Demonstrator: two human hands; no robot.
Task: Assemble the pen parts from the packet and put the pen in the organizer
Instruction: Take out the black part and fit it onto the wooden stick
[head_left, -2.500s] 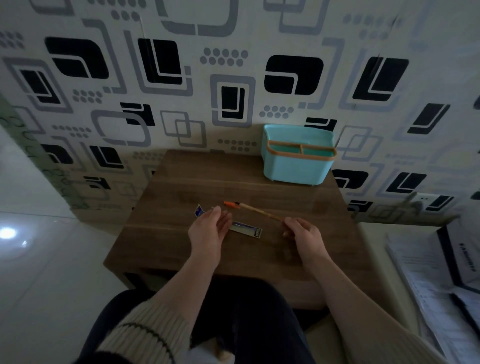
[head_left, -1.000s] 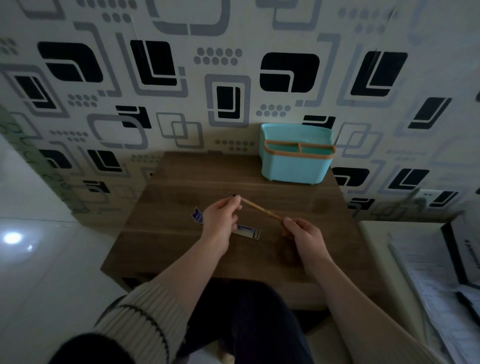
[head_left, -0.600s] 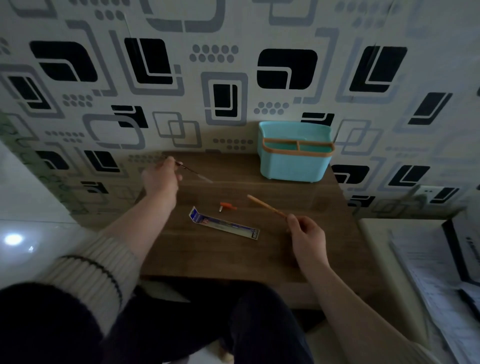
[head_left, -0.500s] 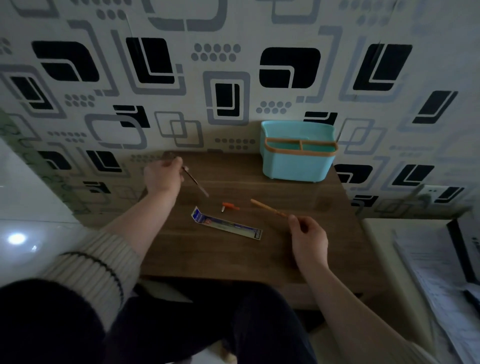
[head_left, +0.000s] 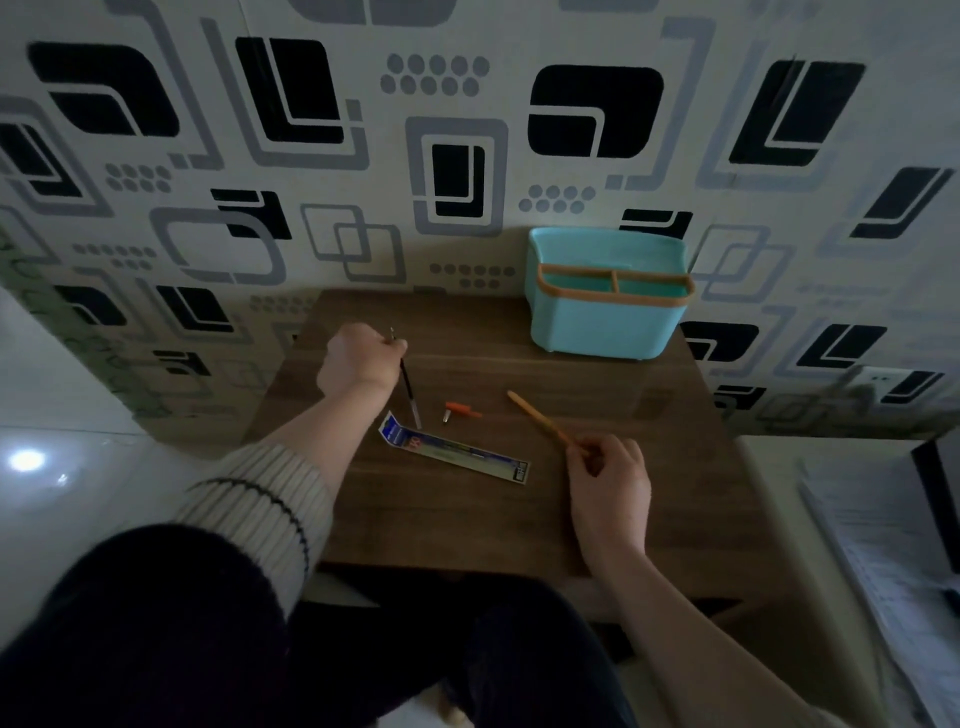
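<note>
My left hand (head_left: 358, 364) grips a thin dark pen refill (head_left: 409, 387) above the table's left side, its lower end pointing down towards the packet. My right hand (head_left: 608, 483) pinches the near end of the slim orange pen barrel (head_left: 537, 418), which slants up and left. Between them a small orange pen tip piece (head_left: 460, 410) lies on the wooden table (head_left: 519, 519). The flat blue and white packet (head_left: 457, 448) lies just in front of it. A teal organizer (head_left: 605, 322) with an orange rim stands at the back right.
The patterned wall runs right behind the table. A stack of papers (head_left: 893, 566) lies on a surface to the right. My legs are under the table's near edge, and pale floor lies to the left.
My left hand pulled the refill out of the barrel and swung left; the refill has since tilted down towards the packet. The orange tip piece now lies on the table. My right hand stayed put.
</note>
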